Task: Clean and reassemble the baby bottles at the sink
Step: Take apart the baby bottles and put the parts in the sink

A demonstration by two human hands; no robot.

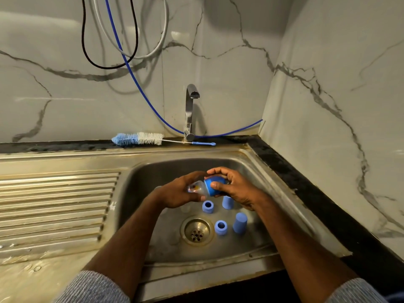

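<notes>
Over the steel sink basin [258, 215] I hold a clear baby bottle [197, 188] lying on its side. My left hand [178, 193] grips the bottle's body. My right hand [235, 189] curls round its blue screw collar [211, 185] at the neck. Below, on the basin floor, lie two blue rings [207, 206] [221, 227] and two blue caps [227, 202] [239, 223]. A faint clear part [185, 208] lies beside the upper ring.
The drain [196, 231] sits at the basin's middle. A chrome tap [190, 110] stands at the back, no water running. A blue and white bottle brush [140, 138] lies on the dark ledge. The ribbed drainboard [56, 206] extends left. Cables and hoses hang on the marble wall.
</notes>
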